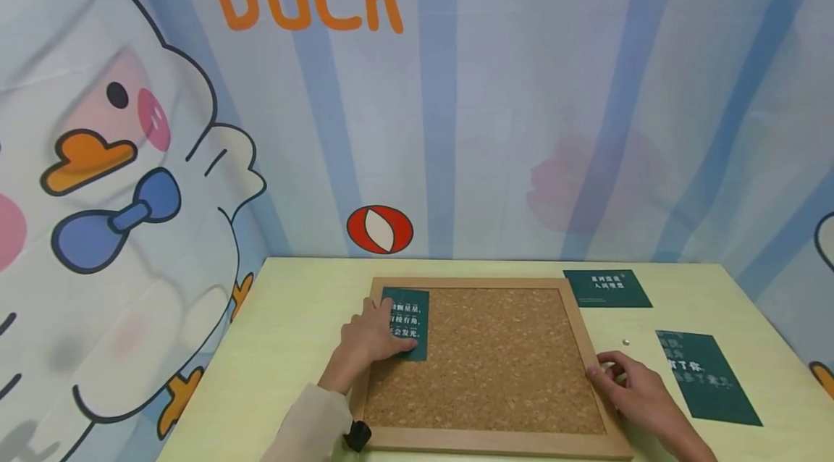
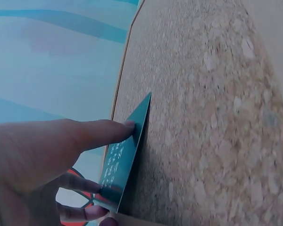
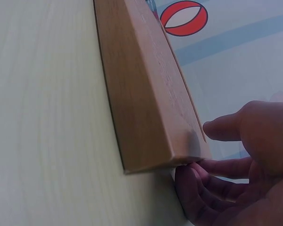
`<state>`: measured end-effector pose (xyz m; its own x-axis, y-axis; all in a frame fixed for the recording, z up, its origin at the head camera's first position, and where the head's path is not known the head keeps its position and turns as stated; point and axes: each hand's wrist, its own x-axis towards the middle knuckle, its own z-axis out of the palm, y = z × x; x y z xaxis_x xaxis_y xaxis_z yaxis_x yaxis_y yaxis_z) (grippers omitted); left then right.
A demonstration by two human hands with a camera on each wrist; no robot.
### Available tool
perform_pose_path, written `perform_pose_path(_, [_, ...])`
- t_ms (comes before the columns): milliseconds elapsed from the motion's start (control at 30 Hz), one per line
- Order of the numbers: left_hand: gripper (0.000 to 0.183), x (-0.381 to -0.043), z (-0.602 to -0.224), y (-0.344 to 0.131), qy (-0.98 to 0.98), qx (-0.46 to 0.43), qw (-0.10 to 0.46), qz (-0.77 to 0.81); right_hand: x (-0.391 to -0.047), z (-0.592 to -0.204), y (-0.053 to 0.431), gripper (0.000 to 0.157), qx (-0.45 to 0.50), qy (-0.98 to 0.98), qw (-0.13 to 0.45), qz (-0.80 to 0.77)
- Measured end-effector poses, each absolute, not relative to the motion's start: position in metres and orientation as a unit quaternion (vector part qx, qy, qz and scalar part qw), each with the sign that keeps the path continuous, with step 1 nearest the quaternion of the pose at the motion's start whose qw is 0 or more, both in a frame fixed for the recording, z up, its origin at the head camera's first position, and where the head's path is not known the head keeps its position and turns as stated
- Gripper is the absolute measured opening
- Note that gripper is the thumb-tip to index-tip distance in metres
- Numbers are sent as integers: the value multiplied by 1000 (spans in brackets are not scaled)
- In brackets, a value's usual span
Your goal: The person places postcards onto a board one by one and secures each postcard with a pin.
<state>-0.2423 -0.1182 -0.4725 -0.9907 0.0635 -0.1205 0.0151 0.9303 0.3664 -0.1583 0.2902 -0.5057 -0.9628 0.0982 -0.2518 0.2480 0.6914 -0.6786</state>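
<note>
A wood-framed corkboard [image 1: 495,375] lies on the table. Against its left inner edge rests a dark green card [image 1: 420,310] with white lettering. My left hand [image 1: 374,332] spreads over the card, its thumb pressing the card's face and its fingers at the left edge. In the left wrist view the thumb [image 2: 108,132] lies fairly straight on the card [image 2: 127,160], and a shadow runs along the card's near edge. My right hand [image 1: 632,382] holds the board's right frame rail; in the right wrist view its curled fingers [image 3: 188,183] meet the wooden frame [image 3: 137,117].
One green card [image 1: 606,290] lies behind the board's right corner, another green card [image 1: 706,379] to the right of my right hand. Between them sits a tiny shiny piece [image 1: 625,342]. A printed curtain [image 1: 495,100] hangs behind the pale table [image 1: 306,303].
</note>
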Motion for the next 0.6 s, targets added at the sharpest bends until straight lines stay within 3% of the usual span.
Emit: perform_pose_path(600, [93,-246,-482,-125,980,34,54,190,-158,-506,289,61,94,916,94,-379])
